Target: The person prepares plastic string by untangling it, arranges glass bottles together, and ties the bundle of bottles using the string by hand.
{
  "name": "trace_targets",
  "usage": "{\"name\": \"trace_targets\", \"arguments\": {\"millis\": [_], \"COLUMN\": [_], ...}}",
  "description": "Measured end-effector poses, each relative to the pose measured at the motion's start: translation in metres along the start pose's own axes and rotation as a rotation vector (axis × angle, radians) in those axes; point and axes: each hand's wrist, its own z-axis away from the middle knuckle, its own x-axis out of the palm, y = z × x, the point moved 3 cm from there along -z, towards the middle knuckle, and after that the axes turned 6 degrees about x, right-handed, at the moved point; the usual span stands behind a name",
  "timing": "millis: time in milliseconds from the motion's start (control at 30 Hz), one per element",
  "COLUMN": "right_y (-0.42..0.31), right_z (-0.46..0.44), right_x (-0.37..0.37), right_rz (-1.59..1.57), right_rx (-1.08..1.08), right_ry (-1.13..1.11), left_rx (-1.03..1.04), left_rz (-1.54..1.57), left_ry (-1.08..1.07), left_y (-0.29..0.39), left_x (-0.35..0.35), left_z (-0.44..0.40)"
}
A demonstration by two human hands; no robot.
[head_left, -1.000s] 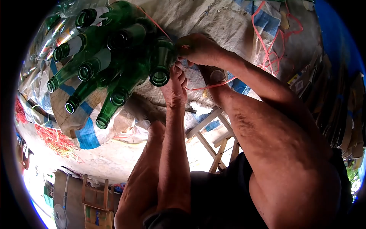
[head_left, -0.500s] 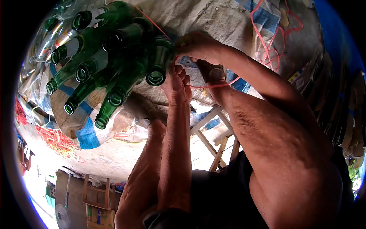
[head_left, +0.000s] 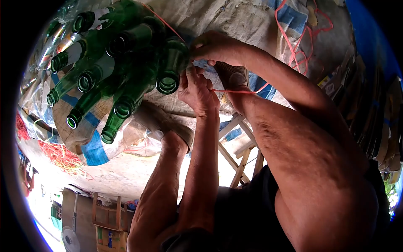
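Note:
A bundle of several green glass bottles (head_left: 121, 63) fills the upper left, necks facing me, with a pink string (head_left: 164, 22) running over its top edge toward my hands. My left hand (head_left: 197, 90) is closed on the string just right of the nearest bottle. From it the string (head_left: 241, 91) trails right, across my ankle. Above it, my right hand (head_left: 214, 47) is closed beside the same bottle, with fingertips partly hidden; what it pinches is too small to make out.
Loose pink string (head_left: 299, 54) lies on the sacking (head_left: 235, 21) at upper right. Stacked cardboard (head_left: 365, 113) stands at right. A wooden stool (head_left: 239, 155) is between my legs. A red string pile (head_left: 61, 155) lies at left, with a wooden chair (head_left: 109, 218) below.
My left hand has moved right and slightly away from the bottle, still closed on the string. The bottles have shifted slightly left, and more of my left shoe shows.

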Motion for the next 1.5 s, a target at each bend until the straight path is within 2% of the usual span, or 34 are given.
{"name": "trace_targets", "arguments": {"millis": [133, 333, 533, 633, 733, 1033, 1233, 1433, 1500], "right_y": [0.000, 0.002, 0.005, 0.006, 0.007, 0.006, 0.006, 0.000, -0.002], "right_z": [0.000, -0.002, -0.002, -0.002, -0.004, 0.000, 0.002, 0.007, 0.009], "right_x": [0.000, 0.000, -0.001, 0.000, -0.002, -0.001, -0.003, -0.002, -0.002], "right_rz": [-0.011, 0.001, 0.018, 0.004, 0.004, -0.027, -0.032, 0.074, 0.117], "right_rx": [-0.004, 0.018, -0.019, -0.026, -0.035, -0.026, -0.028, -0.027, -0.037], "right_ry": [-0.015, -0.010, -0.033, -0.027, -0.033, -0.005, -0.032, 0.033, 0.057], "left_rx": [0.102, 0.460, 0.557, 0.531, 0.563, 0.134, -0.025, 0.016, 0.103], "left_rz": [-0.072, -0.264, -0.502, -0.515, -0.378, -0.203, -0.144, -0.196, -0.225], "left_ry": [0.044, 0.013, -0.090, -0.092, -0.110, 0.016, -0.035, -0.026, -0.030], "left_y": [-0.001, 0.001, 0.010, 0.013, 0.006, 0.011, 0.019, 0.013, 0.010], "left_x": [0.001, 0.001, -0.001, 0.000, -0.004, -0.002, 0.004, -0.005, -0.007], "left_z": [0.001, -0.002, 0.001, 0.002, -0.009, -0.013, -0.011, -0.019, -0.024]}}
